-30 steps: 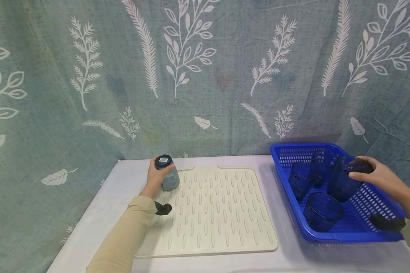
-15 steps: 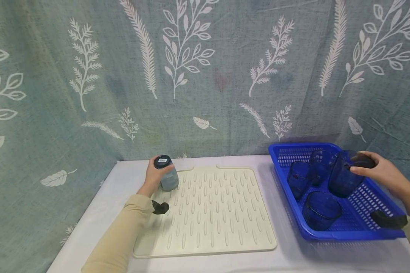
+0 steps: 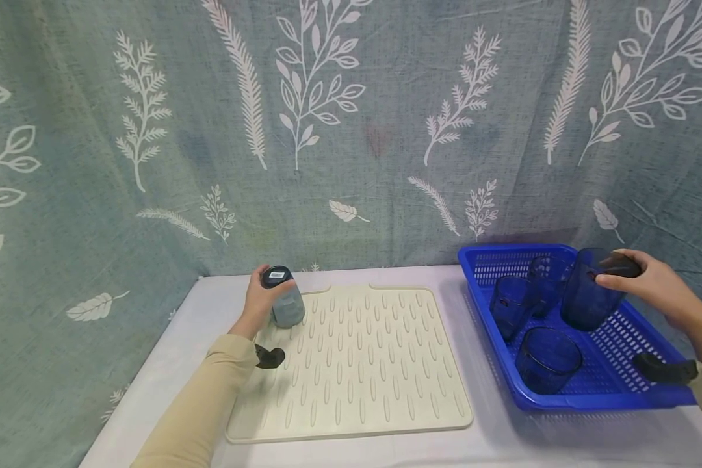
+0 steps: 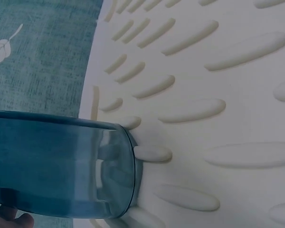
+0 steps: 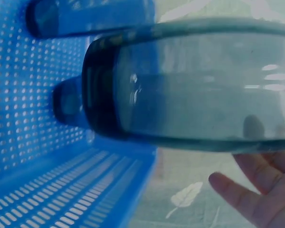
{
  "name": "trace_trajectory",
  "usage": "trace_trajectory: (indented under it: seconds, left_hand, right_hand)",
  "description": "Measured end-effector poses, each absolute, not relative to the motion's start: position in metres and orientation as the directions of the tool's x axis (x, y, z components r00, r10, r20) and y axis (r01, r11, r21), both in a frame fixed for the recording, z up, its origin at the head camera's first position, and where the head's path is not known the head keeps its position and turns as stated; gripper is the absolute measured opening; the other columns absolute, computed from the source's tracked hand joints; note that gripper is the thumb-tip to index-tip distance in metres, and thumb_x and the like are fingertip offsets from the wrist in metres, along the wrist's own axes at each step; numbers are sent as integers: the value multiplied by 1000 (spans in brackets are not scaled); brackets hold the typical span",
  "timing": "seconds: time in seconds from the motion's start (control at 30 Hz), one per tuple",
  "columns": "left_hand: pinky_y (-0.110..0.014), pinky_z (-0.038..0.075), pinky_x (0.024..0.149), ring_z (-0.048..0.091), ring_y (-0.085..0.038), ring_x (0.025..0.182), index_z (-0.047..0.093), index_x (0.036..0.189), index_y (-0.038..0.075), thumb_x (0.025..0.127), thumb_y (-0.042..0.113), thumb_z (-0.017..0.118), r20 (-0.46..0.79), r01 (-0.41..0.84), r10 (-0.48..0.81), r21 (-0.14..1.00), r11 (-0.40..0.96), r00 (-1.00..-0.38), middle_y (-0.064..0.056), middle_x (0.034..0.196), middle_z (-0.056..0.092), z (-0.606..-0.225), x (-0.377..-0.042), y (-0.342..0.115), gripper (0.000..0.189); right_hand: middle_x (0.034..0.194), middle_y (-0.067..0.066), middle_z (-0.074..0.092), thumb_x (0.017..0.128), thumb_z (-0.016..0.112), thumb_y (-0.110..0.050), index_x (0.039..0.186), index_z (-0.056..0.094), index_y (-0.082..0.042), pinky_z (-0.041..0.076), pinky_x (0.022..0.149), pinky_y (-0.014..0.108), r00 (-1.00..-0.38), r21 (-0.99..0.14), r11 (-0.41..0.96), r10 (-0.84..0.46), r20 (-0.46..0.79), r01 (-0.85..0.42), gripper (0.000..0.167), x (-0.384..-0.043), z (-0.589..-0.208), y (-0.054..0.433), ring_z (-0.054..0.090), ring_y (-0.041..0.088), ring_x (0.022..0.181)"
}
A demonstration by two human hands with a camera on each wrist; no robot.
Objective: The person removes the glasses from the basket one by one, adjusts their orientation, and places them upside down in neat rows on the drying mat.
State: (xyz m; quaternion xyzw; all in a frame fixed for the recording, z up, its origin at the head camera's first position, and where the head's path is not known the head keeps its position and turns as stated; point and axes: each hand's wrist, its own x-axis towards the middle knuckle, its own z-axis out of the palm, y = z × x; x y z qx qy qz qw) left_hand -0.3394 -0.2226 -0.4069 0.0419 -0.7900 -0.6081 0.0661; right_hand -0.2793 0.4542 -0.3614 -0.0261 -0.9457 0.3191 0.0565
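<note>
At the far left corner of the cream ridged drying mat (image 3: pixel 363 364), my left hand (image 3: pixel 259 300) grips a bluish drinking glass (image 3: pixel 288 309). That glass stands upside down, its dark base with a small white label facing up; in the left wrist view the rim of the glass (image 4: pixel 104 166) meets the mat. My right hand (image 3: pixel 652 286) holds a larger blue glass (image 3: pixel 587 296) near its top, upright and slightly tilted over the blue basket (image 3: pixel 608 404). The thick base of this glass (image 5: pixel 102 90) shows in the right wrist view, seemingly raised off the basket floor.
Several glasses are in the basket: a short wide one (image 3: pixel 548 364) at the front, a tall one (image 3: pixel 510 309) at the left wall, another (image 3: pixel 546 279) behind. A white-covered table (image 3: pixel 152 390) lies beneath, backed by a leaf-patterned curtain (image 3: pixel 374 130).
My right hand has lifted the larger glass a little upward in the basket. My left hand stays on its upside-down glass; the whole head view has shifted slightly.
</note>
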Motion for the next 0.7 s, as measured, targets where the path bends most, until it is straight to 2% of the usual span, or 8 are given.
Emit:
trace_trajectory:
  seconds: [0.03,0.1,0.23,0.37,0.4,0.47,0.7]
  left_hand:
    - [-43,26,109,24,-32,135,9,147,9,83,28,67,56,19,-138,965,261,-989,-19,148,19,-406,-339,-223,89]
    - [-43,25,109,21,-31,137,8,147,9,84,28,67,70,36,-117,962,270,-991,-17,150,17,-403,-337,-225,88]
    - [-43,23,110,17,-30,138,9,147,9,84,27,67,96,65,-88,950,306,-992,-15,150,17,-397,-334,-229,87]
    - [-47,23,110,16,-31,138,11,147,10,83,26,68,120,86,-70,926,368,-990,-14,149,21,-390,-332,-231,87]
    - [-48,22,109,16,-32,138,12,147,10,83,26,68,131,95,-67,919,384,-989,-14,148,22,-388,-331,-232,87]
    - [-49,22,109,16,-33,138,12,147,10,83,26,68,151,115,-59,907,404,-987,-14,148,22,-385,-329,-232,86]
    - [-51,18,110,15,-34,137,13,146,10,84,23,66,226,183,-45,878,443,-973,-14,149,21,-372,-323,-231,82]
  right_hand:
    - [136,31,28,85,57,-49,147,5,-3,38,80,59,-991,-596,803,99,85,29,92,-274,-353,445,41,37,114]
    - [138,38,20,87,56,-46,145,1,3,29,85,66,-995,-632,775,73,63,17,94,-261,-334,427,29,53,119]
    - [143,37,9,88,54,-46,145,-3,1,25,88,66,-996,-654,756,69,51,19,93,-250,-314,408,17,54,125]
    - [142,37,11,89,54,-43,145,-3,2,25,90,66,-996,-663,749,69,62,10,92,-245,-306,399,17,54,125]
    - [140,42,8,89,55,-42,143,-5,6,22,89,69,-997,-675,738,49,60,-5,94,-242,-301,396,15,60,122]
    - [139,42,9,90,54,-40,143,-6,7,22,90,69,-996,-678,735,56,63,-2,93,-240,-297,390,15,60,122]
    - [143,39,1,90,53,-40,143,-6,5,18,92,70,-996,-708,706,65,66,-1,91,-235,-284,374,8,59,126]
